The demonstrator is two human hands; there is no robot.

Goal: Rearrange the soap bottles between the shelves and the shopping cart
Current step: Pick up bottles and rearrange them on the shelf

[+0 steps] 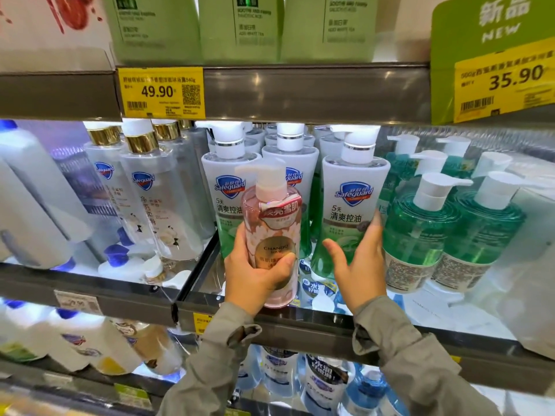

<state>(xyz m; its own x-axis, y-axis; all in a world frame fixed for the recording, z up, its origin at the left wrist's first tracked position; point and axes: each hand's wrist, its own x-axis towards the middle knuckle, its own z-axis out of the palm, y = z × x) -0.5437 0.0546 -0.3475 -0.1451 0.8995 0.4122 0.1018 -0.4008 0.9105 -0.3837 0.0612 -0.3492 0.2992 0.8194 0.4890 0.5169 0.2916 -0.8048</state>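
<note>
My left hand [258, 274] grips a pink pump bottle [271, 229] with a gold label, upright at the front edge of the middle shelf [300, 322]. Whether its base rests on the shelf I cannot tell. My right hand [357, 259] is open, fingers straight, its palm against the side of a white-and-green Safeguard pump bottle [351, 202] standing to the right of the pink one. Two more Safeguard pump bottles [228, 187] stand behind the pink bottle. The shopping cart is out of view.
Clear gold-capped Safeguard bottles [147, 202] stand left of a shelf divider [198, 265]. Green pump bottles [420, 232] crowd the right. Green packs fill the top shelf [315, 91], which carries yellow price tags [160, 91]. Blue and white bottles [324, 382] sit on the lower shelf.
</note>
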